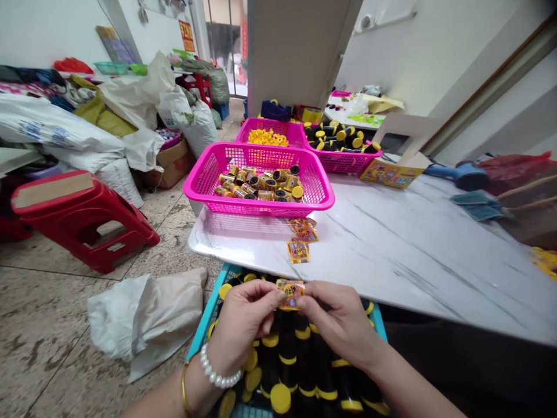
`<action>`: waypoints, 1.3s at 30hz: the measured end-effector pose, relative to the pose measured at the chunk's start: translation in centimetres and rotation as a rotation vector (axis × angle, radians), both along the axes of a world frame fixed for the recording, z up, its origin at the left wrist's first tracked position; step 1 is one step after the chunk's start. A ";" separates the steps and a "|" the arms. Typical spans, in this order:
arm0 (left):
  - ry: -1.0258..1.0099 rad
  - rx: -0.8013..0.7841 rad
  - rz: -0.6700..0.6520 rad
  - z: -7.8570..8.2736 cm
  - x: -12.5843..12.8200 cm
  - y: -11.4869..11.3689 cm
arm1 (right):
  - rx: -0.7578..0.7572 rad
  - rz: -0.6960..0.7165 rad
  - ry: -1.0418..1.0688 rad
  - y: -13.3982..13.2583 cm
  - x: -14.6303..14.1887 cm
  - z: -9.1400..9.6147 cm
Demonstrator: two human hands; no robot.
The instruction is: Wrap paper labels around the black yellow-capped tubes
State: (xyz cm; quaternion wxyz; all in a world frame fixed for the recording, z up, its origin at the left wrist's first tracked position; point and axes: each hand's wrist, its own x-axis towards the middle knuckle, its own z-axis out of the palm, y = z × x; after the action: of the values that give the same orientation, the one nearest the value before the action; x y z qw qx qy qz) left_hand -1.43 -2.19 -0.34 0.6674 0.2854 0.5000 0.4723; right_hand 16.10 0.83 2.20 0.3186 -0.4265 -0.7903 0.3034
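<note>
Between my two hands is a small orange printed plastic sleeve point(290, 294). My left hand point(248, 316), with a pearl bracelet and a gold bangle at the wrist, pinches its left edge. The right edge is held between thumb and fingers of my right hand point(343, 319). Below both hands, a teal basket point(207, 316) holds many black tubs with yellow lids point(281, 398). Several more flat printed sleeves point(298, 252) lie on the white marbled table just beyond my hands.
A pink basket point(259, 204) with wrapped tubs stands on the table. Behind it are pink baskets of yellow rings point(268, 137) and black tubs point(339, 136). A printed box point(391, 173) and a blue heat gun point(456, 173) lie right. A red stool point(87, 217) and a white sack point(143, 313) are left.
</note>
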 end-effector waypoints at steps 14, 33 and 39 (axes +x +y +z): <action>-0.085 -0.032 0.026 -0.3 -2.4 0.1 | 0.203 -0.160 -0.696 6.5 0.1 -1.5; -0.067 -0.040 -0.020 -0.7 -3.5 0.8 | 0.159 -0.070 -0.391 7.2 2.5 1.9; 0.080 0.040 0.022 0.7 -2.5 1.1 | -0.166 -0.042 -0.142 1.6 1.7 2.8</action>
State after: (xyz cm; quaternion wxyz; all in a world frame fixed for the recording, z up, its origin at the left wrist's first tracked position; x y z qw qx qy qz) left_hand -3.96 -1.07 0.31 0.6358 0.3121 0.5199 0.4776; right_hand 17.82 2.45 5.04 0.2318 -0.4883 -0.7738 0.3301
